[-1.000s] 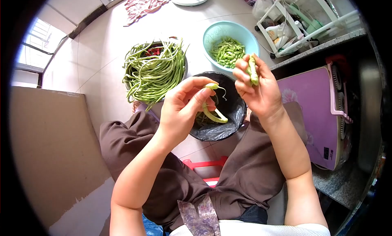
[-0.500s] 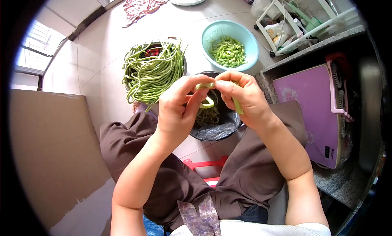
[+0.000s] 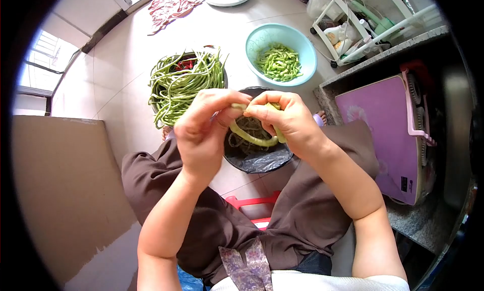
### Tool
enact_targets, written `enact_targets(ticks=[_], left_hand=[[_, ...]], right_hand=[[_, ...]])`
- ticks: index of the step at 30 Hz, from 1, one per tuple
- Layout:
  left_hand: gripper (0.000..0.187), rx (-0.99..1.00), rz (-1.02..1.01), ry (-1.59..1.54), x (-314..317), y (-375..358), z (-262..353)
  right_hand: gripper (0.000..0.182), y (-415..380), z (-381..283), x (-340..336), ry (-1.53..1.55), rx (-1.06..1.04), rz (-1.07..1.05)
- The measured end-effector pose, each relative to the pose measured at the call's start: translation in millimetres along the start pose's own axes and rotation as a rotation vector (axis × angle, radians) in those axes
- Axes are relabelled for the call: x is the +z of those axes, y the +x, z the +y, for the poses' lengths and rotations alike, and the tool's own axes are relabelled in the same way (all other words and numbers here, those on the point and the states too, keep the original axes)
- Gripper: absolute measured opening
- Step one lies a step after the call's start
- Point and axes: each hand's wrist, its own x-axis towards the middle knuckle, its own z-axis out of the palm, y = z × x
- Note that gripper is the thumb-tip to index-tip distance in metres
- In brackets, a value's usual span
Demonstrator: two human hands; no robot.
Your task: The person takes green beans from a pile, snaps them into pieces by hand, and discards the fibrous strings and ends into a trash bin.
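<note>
Pinching one end of a pale green bean (image 3: 254, 140) btwn thumb & forefinger, the L hand (image 3: 202, 130) is bringing it tip to tip w/ the R hand (image 3: 297, 127). The R thumb & forefinger are pressing together at that same end, while its lower fingers are curling round short bean pcs (image 3: 280, 134); exact R fingertip contact is partly hidden. For good control, both pinches should be sitting close together, w/ force staying small & local, IMO. The R fingers shouldn't be squeezing the palmed pcs too hard, nor loosening enough to be dropping them.

The rest of the bean is looping over the bag-lined bin (image 3: 259, 165), where stringy scraps are lying; any slip there is prob. risking a mix-up w/ scraps. The hands are blocking part of the bin's far rim, & the trousers (image 3: 322, 177) are hemming it in near the knees. Beyond, R side, a light-blue basin (image 3: 308, 64) is holding cut pcs (image 3: 281, 63); L side, a heap of long beans (image 3: 181, 92) is spilling over its container's edge, w/ red bits showing. Far R, a purple board (image 3: 375, 135) is leaning, well clear.
</note>
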Motion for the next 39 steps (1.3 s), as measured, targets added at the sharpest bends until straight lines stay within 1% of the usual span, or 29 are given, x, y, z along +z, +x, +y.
enact_targets(ticks=[1,3,4,5,7,11,13,19,21,23,26,27,28,29,30,31,33,35,37,39], left_hand=[[0.013,-0.038,-0.007,-0.057,-6,2,-4],[0.013,-0.152,0.072,-0.317,-9,5,-4],[0.019,-0.165,0.069,-0.356,-11,7,-2],[0.019,-0.165,0.071,-0.356,-13,8,-2],[0.024,-0.218,0.055,-0.486,-17,8,-2],[0.024,-0.201,0.048,-0.513,-20,9,0],[0.023,-0.184,0.045,-0.511,-23,10,0],[0.021,-0.167,0.083,-0.475,-40,15,5],[0.021,-0.128,0.130,-0.393,-45,17,6],[0.022,-0.131,0.152,-0.331,-48,18,8],[0.023,-0.184,0.156,-0.268,-51,18,12],[0.022,-0.259,0.148,-0.176,-50,19,12],[0.022,-0.336,0.140,-0.082,-49,18,12],[0.020,-0.366,0.166,-0.046,-43,19,11],[0.019,-0.407,0.149,-0.042,-43,18,9],[0.019,-0.445,0.132,-0.037,-44,17,7],[0.018,-0.479,0.125,-0.031,-42,16,7],[0.017,-0.505,0.092,0.008,-40,15,5],[0.018,-0.540,0.083,-0.004,-38,14,3],[0.020,-0.585,0.034,-0.009,-36,12,-2]], right_hand=[[0.012,2,2,0,-0.057,-0.002,-0.001],[0.013,2,1,-3,-0.082,-0.001,-0.007],[0.014,1,-3,-4,-0.130,0.053,-0.029],[0.015,1,-5,-5,-0.179,0.107,-0.051],[0.016,2,-5,-6,-0.196,0.110,-0.035],[0.014,3,-8,-10,-0.223,0.123,-0.037],[0.013,3,-8,-13,-0.277,0.114,-0.022],[0.011,4,-6,-23,-0.284,0.165,-0.037],[0.012,4,-2,-27,-0.368,0.140,0.025],[0.013,7,1,-34,-0.379,0.151,0.041],[0.014,12,11,-46,-0.592,0.253,0.006],[0.014,13,18,-49,-0.592,0.256,0.005],[0.015,14,27,-51,-0.812,0.182,0.017],[0.016,14,33,-53,-1.031,0.105,0.027],[0.018,14,35,-51,-1.157,0.120,0.037],[0.018,14,38,-51,-1.156,0.122,0.034],[0.020,14,46,-54,-1.296,0.100,-0.011],[0.019,14,48,-53,-1.289,0.076,0.007],[0.017,14,42,-46,-1.348,0.134,0.031],[0.018,14,42,-45,-1.356,0.139,0.033]])
